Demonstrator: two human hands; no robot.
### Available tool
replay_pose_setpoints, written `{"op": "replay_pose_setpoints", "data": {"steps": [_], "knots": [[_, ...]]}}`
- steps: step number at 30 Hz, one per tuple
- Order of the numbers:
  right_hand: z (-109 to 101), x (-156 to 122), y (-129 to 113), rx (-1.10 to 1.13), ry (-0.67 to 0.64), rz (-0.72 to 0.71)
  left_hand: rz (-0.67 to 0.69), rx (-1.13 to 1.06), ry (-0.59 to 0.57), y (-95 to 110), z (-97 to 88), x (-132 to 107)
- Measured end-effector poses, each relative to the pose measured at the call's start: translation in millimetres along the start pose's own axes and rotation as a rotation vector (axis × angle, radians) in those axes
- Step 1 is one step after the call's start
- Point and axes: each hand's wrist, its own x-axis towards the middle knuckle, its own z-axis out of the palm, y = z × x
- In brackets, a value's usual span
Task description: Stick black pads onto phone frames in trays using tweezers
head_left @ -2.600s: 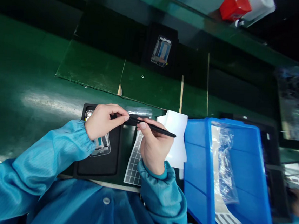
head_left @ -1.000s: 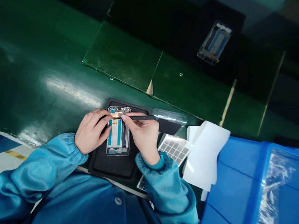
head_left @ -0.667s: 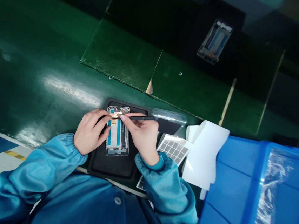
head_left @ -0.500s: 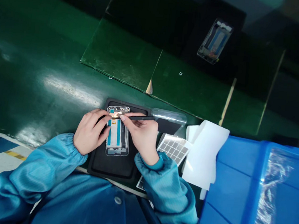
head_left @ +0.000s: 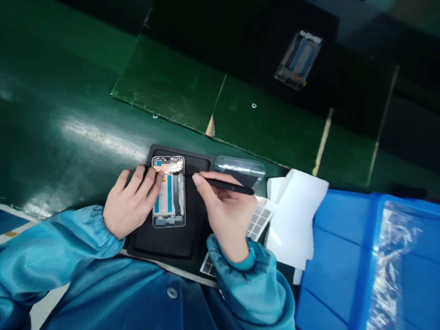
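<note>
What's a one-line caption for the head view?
Head view: left hand rests on an opened smartphone frame on a black mat, right hand holding a black pointed tool.

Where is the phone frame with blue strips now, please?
In the head view, the silver phone frame with blue strips lies on the black rubber mat, touched by the left hand's fingers.

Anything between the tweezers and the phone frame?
Nothing visible. The black tweezers in the right hand point at the phone frame, with only bare black mat between them. The left hand rests on the frame's other side, clear of that gap.
</note>
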Motion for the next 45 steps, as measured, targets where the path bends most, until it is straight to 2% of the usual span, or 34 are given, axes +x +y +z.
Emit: {"op": "replay_pose_setpoints", "data": {"steps": [2,4,7,8,10,12,16,20,24,27,38,45], "knots": [[-21.7,-12.4,-1.9,0.025,0.087,-0.018,0.032,0.022,-0.043,2.1,-8.6,1.6],[-47.3,-25.0,7.1,0.042,0.214,-0.047,0.051,0.042,-0.051,4.1,-19.3,8.0],[-87.3,-36.4,36.8,0.082,0.466,-0.054,0.082,-0.001,0.014,15.1,-32.0,30.7],[-99.2,-37.3,48.2,0.081,0.508,-0.034,0.119,-0.038,0.035,23.1,-33.6,41.6],[-118.1,-35.0,68.4,0.070,0.531,0.001,0.235,-0.126,0.036,45.8,-31.1,65.7],[-129.3,-29.3,82.1,0.064,0.489,0.014,0.356,-0.204,-0.010,73.6,-21.3,89.9],[-139.0,-18.5,89.7,0.029,0.436,-0.013,0.477,-0.240,-0.052,119.5,6.9,124.2],[-149.2,-12.3,90.5,-0.019,0.468,-0.018,0.463,-0.182,-0.081,136.9,22.7,137.7],[-154.3,-6.4,98.2,0.012,0.402,-0.014,0.400,-0.201,-0.154,140.0,26.3,145.1],[-152.4,-2.6,102.8,0.039,0.360,-0.022,0.389,-0.214,-0.158,140.2,28.3,147.6],[-150.7,1.1,101.1,0.012,0.354,-0.001,0.399,-0.212,-0.119,139.2,32.7,144.0],[-151.1,0.7,103.4,0.015,0.361,-0.011,0.384,-0.188,-0.147,141.0,31.9,143.9]]}}
